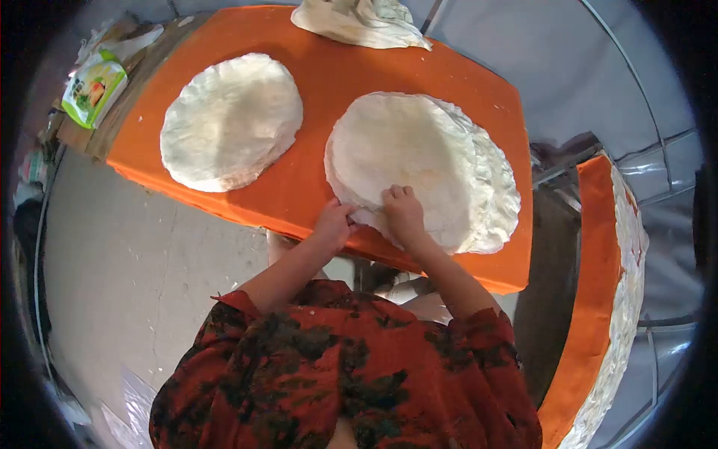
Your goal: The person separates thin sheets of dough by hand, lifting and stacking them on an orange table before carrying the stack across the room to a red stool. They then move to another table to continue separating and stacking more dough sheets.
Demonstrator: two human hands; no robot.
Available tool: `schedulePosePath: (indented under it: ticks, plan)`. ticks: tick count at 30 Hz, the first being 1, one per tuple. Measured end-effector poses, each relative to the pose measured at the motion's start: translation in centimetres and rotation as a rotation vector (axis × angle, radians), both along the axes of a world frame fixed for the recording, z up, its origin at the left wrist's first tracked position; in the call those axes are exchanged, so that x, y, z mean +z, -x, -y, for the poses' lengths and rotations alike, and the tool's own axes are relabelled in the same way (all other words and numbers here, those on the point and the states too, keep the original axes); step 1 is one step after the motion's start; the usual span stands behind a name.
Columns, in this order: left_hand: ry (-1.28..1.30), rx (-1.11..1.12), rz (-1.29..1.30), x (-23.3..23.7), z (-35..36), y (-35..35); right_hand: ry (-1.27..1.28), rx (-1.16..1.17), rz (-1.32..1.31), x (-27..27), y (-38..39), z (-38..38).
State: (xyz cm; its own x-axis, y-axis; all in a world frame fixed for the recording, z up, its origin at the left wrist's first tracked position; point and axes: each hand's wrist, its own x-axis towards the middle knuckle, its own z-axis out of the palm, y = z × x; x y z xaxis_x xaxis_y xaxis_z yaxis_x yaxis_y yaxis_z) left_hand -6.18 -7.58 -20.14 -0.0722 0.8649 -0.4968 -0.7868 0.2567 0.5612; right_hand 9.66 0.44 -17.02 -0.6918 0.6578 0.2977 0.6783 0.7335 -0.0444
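Note:
A stack of round, white, soft-looking sheets (396,142) lies on the orange-covered table in front of me. At its near left edge, my left hand (336,223) is closed, pinching the rim of the top sheet. My right hand (404,212) rests on the near part of the same sheet, its fingers curled into the surface beside a small fold. Along the right side of the stack, the lower layers (497,198) stick out with crinkled edges. To the left lies a second round white pile (230,122), apart from both hands.
A bundle of cream cloth (362,21) sits at the far edge of the orange table (318,97). On a wooden ledge at the left stands a green and white packet (95,90). Another orange-covered surface (594,284) with white material (628,277) is at my right.

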Motion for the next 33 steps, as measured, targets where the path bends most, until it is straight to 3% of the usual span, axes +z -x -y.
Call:
schedulePosePath:
  ticks: [1, 5, 11, 14, 17, 19, 20, 21, 22, 24, 25, 27, 30, 32, 33]
  plan:
    - [-0.015, 0.018, 0.001, -0.2, 0.0, -0.3, -0.008, 0.004, -0.066, 0.1, 0.1, 0.3]
    - [-0.019, 0.004, -0.034, -2.1, -0.7, -0.6, 0.117, -0.034, 0.153, 1.2, 0.9, 0.4]
    - [-0.016, -0.039, -0.06, -1.6, -0.4, -0.6, 0.147, -0.005, -0.109, 0.8, 1.1, 1.8]
    - [0.101, 0.01, -0.089, 1.3, 0.0, -1.2, 0.199, 0.042, -0.163, 1.1, 0.6, 2.3]
    - [0.153, 0.014, -0.085, 0.9, -0.6, -1.4, 0.228, 0.026, -0.301, 1.3, 0.5, 1.4]
    - [0.145, 0.007, -0.102, -0.9, -0.9, -1.3, 0.499, -0.123, -0.166, 0.7, -0.3, -1.8]
    - [0.138, 0.001, -0.112, -1.4, -1.1, -1.4, 0.526, -0.102, 0.15, -0.1, -1.2, -6.8]
    - [0.155, 0.019, -0.132, -0.8, -1.1, -1.6, 0.35, 0.108, -0.144, 0.3, -3.6, -11.4]
    - [0.175, 0.034, -0.153, 0.1, -1.0, -1.7, 0.255, -0.181, -0.395, 4.8, -3.3, -14.2]
    - [0.189, 0.058, -0.168, 0.6, -0.9, -1.8, 0.216, -0.09, -0.161, 17.1, -3.9, -19.4]
    - [0.181, 0.068, -0.158, 0.4, -1.1, -1.9, 0.123, -0.025, -0.035, 20.2, -4.6, -22.4]
    - [0.16, 0.061, -0.137, 0.2, -1.4, -1.8, 0.371, -0.268, -0.358, 27.0, -2.6, -18.2]
    - [0.143, 0.032, -0.118, -0.2, -1.4, -1.4, 0.33, -0.143, -0.242, 27.6, -1.6, -15.6]
    - [0.157, 0.043, -0.121, -0.4, -1.5, -1.5, -0.097, -0.119, 0.124, 25.6, -0.1, -10.0]
    - [0.17, 0.047, -0.087, -0.5, -1.5, -1.5, -0.03, -0.097, 0.016, 21.7, -0.2, -9.4]
